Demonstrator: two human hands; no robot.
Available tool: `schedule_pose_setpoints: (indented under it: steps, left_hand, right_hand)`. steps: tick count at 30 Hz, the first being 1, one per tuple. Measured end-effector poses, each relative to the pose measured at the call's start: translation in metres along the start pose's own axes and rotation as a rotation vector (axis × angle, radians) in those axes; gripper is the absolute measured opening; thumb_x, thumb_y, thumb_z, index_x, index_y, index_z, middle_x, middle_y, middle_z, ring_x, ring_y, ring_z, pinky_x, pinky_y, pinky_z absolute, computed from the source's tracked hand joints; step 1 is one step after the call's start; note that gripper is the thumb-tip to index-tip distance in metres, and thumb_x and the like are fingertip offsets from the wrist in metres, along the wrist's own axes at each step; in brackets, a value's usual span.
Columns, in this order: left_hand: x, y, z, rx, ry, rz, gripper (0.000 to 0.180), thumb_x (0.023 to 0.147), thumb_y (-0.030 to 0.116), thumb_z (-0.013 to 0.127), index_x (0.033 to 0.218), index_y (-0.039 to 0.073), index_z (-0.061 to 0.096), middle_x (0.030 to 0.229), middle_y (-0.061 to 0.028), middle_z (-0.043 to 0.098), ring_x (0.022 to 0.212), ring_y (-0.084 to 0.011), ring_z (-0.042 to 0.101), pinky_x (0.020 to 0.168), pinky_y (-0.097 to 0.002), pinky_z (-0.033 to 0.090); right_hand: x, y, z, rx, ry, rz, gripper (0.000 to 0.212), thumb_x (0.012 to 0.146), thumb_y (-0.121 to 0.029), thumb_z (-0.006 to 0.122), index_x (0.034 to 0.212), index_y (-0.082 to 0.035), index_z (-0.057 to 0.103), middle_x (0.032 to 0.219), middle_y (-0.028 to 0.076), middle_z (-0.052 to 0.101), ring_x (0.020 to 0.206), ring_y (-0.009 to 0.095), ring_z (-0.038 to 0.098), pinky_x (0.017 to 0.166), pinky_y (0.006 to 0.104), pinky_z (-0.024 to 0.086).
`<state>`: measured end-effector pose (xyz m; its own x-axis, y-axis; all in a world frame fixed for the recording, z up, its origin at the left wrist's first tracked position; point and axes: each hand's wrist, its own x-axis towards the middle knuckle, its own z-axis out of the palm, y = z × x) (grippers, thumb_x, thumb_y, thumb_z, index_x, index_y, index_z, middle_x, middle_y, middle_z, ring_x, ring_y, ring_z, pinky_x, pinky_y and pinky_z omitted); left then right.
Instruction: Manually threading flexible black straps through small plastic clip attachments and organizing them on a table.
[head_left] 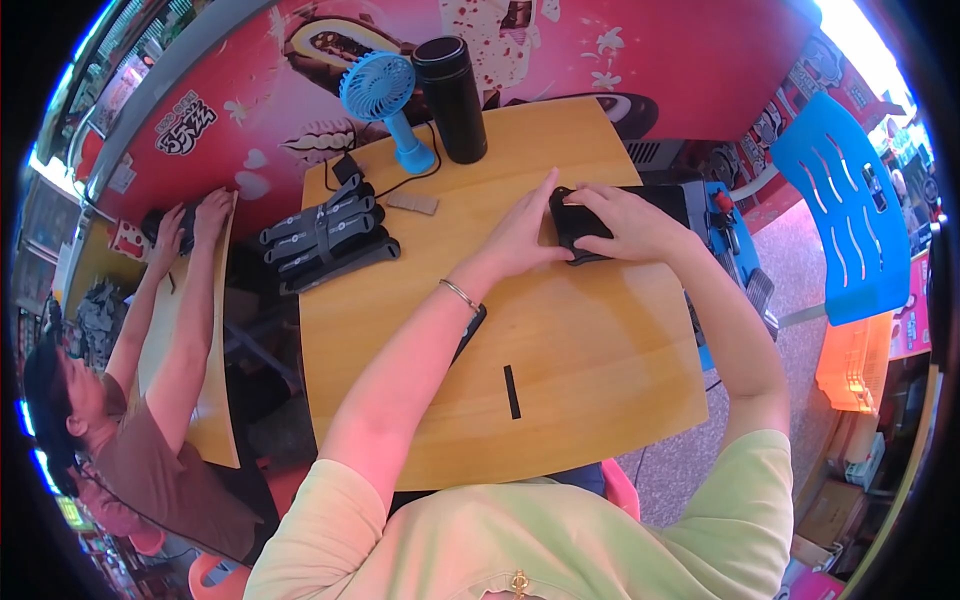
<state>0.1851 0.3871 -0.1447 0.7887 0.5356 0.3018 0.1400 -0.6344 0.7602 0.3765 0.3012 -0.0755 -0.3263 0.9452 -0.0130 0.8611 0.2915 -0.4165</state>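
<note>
A flat black item with a raised edge (573,222) lies near the right edge of the wooden table (580,340). My left hand (522,235) stands along its left side, fingers stretched out and thumb at its near corner. Over the same item arches my right hand (628,222), its fingers on the far edge and its thumb on the near part. More black surface (662,203) shows behind my right wrist; I cannot tell whether it is the same piece. A short black strip (512,392) lies near the front. Under my left forearm a dark slim object (470,335) is partly hidden.
Grey-black strap bundles (325,240) lie at the table's left, near a small tan piece (412,203). Behind stand a blue fan (385,95) with a cable and a black bottle (452,100). A blue chair (850,210) is right; another person (140,430) works at the left table.
</note>
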Motion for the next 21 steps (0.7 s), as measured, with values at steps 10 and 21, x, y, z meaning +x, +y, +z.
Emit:
schedule_pose_setpoints:
  steps: [10,21]
  left_hand:
    - [-0.002,-0.003,0.000,-0.047,-0.011,-0.020,0.111,0.061,0.018,0.083,0.145,0.004,0.012,0.129,-0.0222,0.044,0.123,-0.0364,0.040,0.103,-0.0396,0.033]
    - [-0.004,0.001,-0.002,0.038,-0.016,-0.002,0.107,0.065,0.022,0.081,0.144,0.004,0.012,0.127,-0.0222,0.045,0.120,-0.0368,0.042,0.101,-0.0407,0.034]
  right_hand:
    - [-0.004,0.007,0.006,-0.031,0.026,-0.058,0.050,0.069,-0.017,0.072,0.114,-0.012,0.051,0.135,0.021,0.040,0.120,0.037,0.045,0.097,0.0406,0.040]
    - [-0.006,0.001,0.027,-0.213,0.290,-0.260,0.042,0.068,-0.008,0.066,0.108,-0.006,0.056,0.114,0.014,0.054,0.105,0.031,0.053,0.087,0.0387,0.046]
